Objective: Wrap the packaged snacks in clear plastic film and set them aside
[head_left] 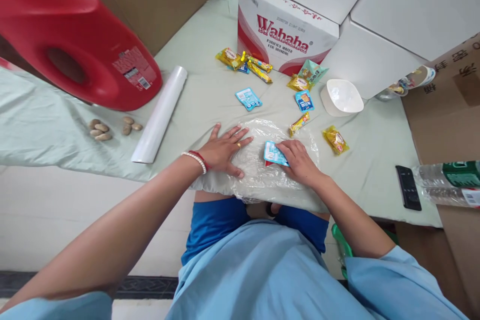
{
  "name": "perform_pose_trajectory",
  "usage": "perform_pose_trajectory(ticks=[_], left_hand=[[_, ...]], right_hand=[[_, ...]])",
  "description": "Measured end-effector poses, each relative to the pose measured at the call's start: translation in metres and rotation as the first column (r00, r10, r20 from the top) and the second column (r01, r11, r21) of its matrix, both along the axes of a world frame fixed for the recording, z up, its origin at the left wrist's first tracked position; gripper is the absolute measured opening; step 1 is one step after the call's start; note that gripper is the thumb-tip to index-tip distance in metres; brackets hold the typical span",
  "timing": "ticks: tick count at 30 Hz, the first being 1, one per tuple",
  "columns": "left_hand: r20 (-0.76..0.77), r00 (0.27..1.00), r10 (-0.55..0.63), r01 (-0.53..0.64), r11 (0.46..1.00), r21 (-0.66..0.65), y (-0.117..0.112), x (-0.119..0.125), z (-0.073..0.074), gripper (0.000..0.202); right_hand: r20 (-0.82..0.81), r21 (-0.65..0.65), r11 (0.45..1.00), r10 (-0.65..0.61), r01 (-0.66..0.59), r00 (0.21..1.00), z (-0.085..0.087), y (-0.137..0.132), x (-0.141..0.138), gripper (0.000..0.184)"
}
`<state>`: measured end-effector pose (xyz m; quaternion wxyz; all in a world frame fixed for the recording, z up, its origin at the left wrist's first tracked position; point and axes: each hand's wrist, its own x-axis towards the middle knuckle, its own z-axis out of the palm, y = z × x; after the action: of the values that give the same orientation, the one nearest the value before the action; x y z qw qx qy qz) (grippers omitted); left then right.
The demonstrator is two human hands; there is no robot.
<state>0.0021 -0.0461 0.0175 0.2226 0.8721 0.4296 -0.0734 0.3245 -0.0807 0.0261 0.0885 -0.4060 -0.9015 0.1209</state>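
My left hand (pixel 228 151) lies flat with spread fingers on the left edge of a crinkled sheet of clear plastic film (pixel 251 160). In my right hand (pixel 298 160) is a small light-blue snack packet (pixel 275 153), held over the middle of the film. A bit of red shows beneath that packet; what it belongs to is hidden. Just beyond the film are a yellow wrapped snack stick (pixel 299 124), a darker blue packet (pixel 304 101) and another light-blue packet (pixel 248 98). To the right sits a yellow-wrapped snack (pixel 335 140).
A white roll (pixel 159 115), several brown stone-like lumps (pixel 100 130) and a large red jug (pixel 75 35) stand left. Behind are more snacks (pixel 257 67) and a Wahaha carton (pixel 287 35). Rightward are a white bowl (pixel 342 98), a black phone-like object (pixel 408 188) and plastic bottles (pixel 450 182).
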Motion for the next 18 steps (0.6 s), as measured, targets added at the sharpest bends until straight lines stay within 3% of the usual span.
perform_pose_trajectory(ticks=[6,10,14,18], left_hand=[[-0.011,1.0,-0.004,0.004,1.0,-0.006,0.0,0.0,0.001,0.126],[-0.021,1.0,0.003,-0.004,1.0,-0.016,0.001,0.001,0.001,0.125],[-0.038,0.999,0.009,-0.01,1.0,-0.015,0.001,0.001,0.004,0.127],[-0.055,0.998,0.003,-0.004,1.0,-0.024,0.0,0.002,0.009,0.126]], right_hand=[[-0.054,-0.132,0.99,0.053,-0.059,0.997,0.013,-0.002,0.003,0.089],[-0.072,-0.149,0.987,0.044,-0.054,0.996,0.018,0.008,0.0,0.074],[-0.103,-0.137,0.985,0.087,-0.1,0.991,0.01,0.019,0.006,0.052],[-0.148,-0.158,0.982,0.083,-0.106,0.986,0.006,0.022,0.012,0.063]])
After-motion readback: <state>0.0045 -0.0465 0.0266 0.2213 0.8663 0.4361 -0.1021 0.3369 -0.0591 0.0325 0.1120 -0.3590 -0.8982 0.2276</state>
